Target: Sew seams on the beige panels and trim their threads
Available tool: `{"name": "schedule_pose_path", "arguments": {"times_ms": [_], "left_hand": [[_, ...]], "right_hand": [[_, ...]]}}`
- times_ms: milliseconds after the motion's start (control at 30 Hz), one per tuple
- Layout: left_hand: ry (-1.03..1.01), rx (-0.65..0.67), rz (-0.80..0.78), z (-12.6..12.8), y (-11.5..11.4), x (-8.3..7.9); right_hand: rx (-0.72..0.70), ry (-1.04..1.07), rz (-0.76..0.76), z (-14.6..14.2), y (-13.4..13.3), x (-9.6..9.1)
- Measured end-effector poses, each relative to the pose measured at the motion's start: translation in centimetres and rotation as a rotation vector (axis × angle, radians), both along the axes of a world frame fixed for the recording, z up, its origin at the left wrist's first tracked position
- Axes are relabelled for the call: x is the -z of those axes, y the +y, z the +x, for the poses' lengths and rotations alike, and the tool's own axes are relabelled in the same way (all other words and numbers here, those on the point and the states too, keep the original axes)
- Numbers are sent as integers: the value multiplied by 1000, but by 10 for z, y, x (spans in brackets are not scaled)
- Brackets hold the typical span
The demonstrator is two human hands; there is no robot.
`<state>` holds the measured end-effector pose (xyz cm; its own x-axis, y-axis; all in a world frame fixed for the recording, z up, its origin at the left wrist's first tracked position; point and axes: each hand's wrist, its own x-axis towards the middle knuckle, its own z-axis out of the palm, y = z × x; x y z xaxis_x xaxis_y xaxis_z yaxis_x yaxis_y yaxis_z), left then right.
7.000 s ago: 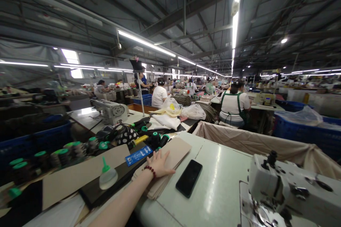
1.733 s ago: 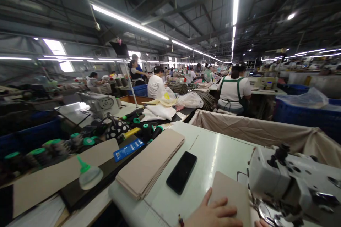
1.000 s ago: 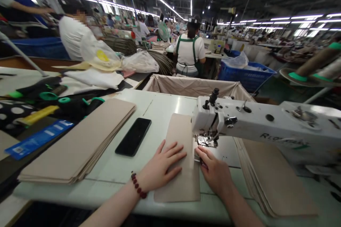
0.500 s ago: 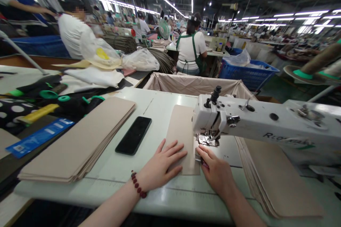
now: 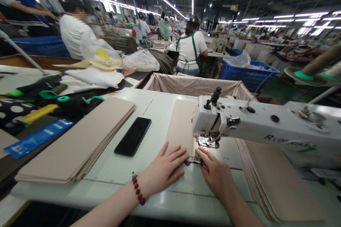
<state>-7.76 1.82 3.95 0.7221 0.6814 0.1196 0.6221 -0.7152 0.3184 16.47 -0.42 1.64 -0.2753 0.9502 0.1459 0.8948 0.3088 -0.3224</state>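
Note:
A beige leather-like panel (image 5: pixel 181 127) lies under the presser foot of a white sewing machine (image 5: pixel 255 127). My left hand (image 5: pixel 162 172), with a red bead bracelet on its wrist, lies flat with fingers spread on the panel's near edge. Just in front of the needle, my right hand (image 5: pixel 215 173) has its fingers pressed together on the panel's near right corner; a small pink thing shows at the fingertips. A stack of like panels (image 5: pixel 77 145) is at my left, another stack (image 5: pixel 277 181) at my right under the machine arm.
A black phone (image 5: pixel 133 141) lies between the left stack and the panel. A cloth-lined bin (image 5: pixel 194 85) sits behind the table. Thread cones, a blue packet (image 5: pixel 37 138) and cloth crowd the left bench. Other people sit at machines beyond, near a blue crate (image 5: pixel 247 74).
The panel has fed away from me under the needle, so much less of it lies near the table's front edge. Both hands stay at its near end.

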Motion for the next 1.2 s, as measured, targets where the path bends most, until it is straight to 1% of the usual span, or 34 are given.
{"name": "schedule_pose_path", "arguments": {"times_ms": [133, 267, 367, 467, 833, 1000, 1200], "left_hand": [[4, -6, 2, 5, 9, 3], [3, -23, 7, 9, 24, 10], [-11, -35, 16, 11, 35, 15], [-24, -52, 25, 12, 41, 18], [-41, -77, 26, 13, 42, 21], [-51, -76, 11, 13, 42, 20], [-72, -63, -29, 12, 43, 17]], "right_hand": [[-1, 7, 12, 1, 1, 3], [-6, 11, 12, 1, 2, 6], [-7, 19, 4, 2, 2, 7], [-9, 29, 5, 2, 2, 6], [-25, 53, 31, 2, 3, 7], [-26, 24, 51, 3, 3, 9], [-20, 13, 37, 2, 2, 11]]}}
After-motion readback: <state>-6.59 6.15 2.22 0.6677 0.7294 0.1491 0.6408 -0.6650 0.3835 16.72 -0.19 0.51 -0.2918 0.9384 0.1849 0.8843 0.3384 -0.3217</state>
